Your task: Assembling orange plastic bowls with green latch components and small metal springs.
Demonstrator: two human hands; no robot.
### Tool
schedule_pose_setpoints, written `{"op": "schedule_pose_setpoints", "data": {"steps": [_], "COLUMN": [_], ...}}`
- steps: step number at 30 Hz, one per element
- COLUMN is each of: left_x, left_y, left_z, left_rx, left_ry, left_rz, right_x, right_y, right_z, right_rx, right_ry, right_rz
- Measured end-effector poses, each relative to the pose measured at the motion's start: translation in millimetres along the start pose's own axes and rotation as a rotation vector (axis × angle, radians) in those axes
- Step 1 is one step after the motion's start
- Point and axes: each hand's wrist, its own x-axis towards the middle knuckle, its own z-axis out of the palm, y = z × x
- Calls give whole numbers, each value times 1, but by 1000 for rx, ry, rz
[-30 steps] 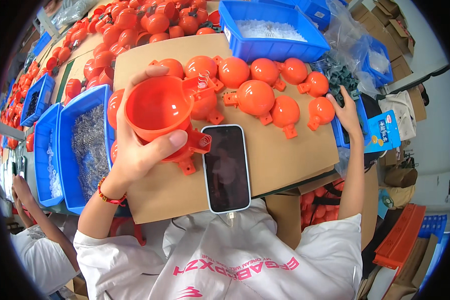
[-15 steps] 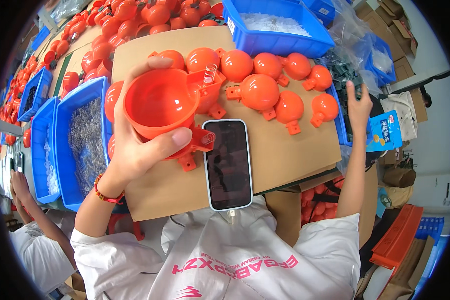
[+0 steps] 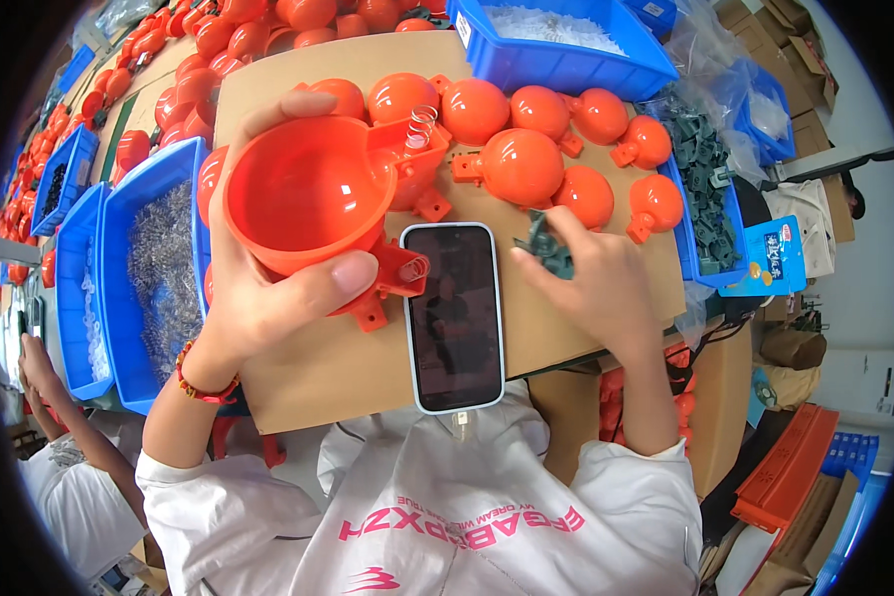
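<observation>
My left hand [image 3: 268, 288] grips an orange plastic bowl [image 3: 313, 204] by its rim, mouth up, above a brown cardboard sheet [image 3: 308, 368]. A small metal spring [image 3: 420, 124] stands at the bowl's far side bracket. My right hand [image 3: 591, 283] holds a small dark green plastic part [image 3: 544, 243] just right of a smartphone [image 3: 454, 318] that lies flat on the cardboard. Several orange bowls [image 3: 521, 164] lie mouth down behind both hands.
A blue bin of metal springs [image 3: 159, 268] stands at the left. Another blue bin of white parts [image 3: 566, 45] is at the back, and one of dark green parts [image 3: 705, 189] at the right. A second person's arm [image 3: 45, 372] shows at the lower left.
My right hand has come back from the green-parts bin at the right to beside the phone, now holding a green part. The bowl in my left hand looms larger.
</observation>
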Motion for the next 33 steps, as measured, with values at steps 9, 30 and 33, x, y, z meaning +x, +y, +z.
{"op": "schedule_pose_setpoints", "data": {"steps": [9,30,33], "left_x": [-2,-1,-1], "left_y": [1,-1,-1], "left_z": [4,7,6], "left_rx": [-149,-93,-86], "left_ry": [10,8,11], "left_rz": [24,62,27], "right_x": [1,-65,-63], "right_y": [0,40,39], "right_z": [10,-4,-2], "right_rx": [37,163,165], "right_ry": [174,226,177], "right_rz": [-132,314,306]}}
